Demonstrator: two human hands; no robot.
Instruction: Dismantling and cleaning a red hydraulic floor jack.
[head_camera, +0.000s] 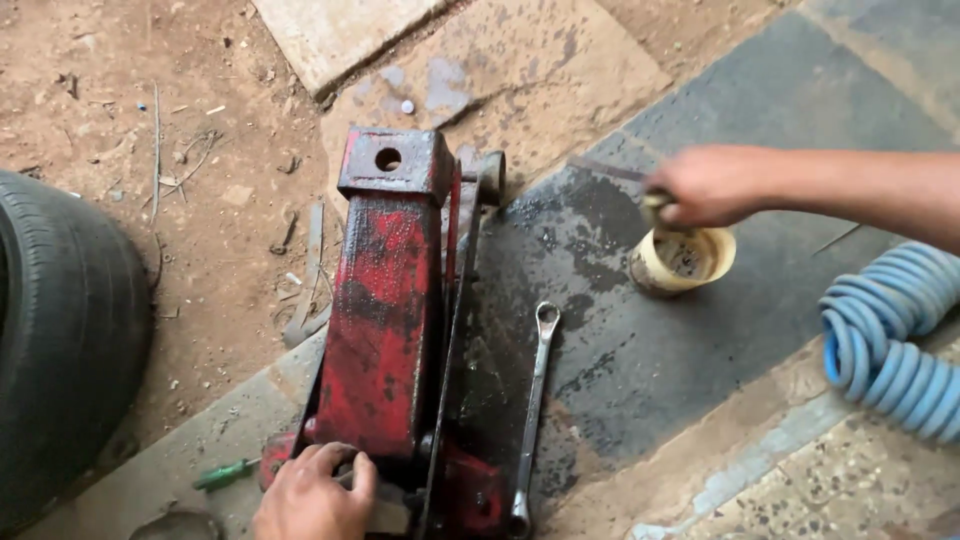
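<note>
— What have you got your hands on there?

— My left hand (312, 493) lies on the near end of the red floor jack (385, 320), fingers curled down over its base, not clenched round anything I can make out. The jack lies lengthwise on the dark, oil-stained slab (690, 350), its drilled head reaching toward the slab's far edge, where the dirt begins.

— And the other one?

— My right hand (705, 185) is closed round a small handle of some tool dipped into the cream-coloured tub (682, 260), which stands on the slab well to the right of the jack.

— Anything else about?

— A long spanner (533, 410) lies just beside the jack's right flank. A green screwdriver (226, 473) sits near my left hand. A tyre (60, 340) stands on the dirt at left; a coiled blue hose (885, 340) lies at the slab's right edge.
</note>
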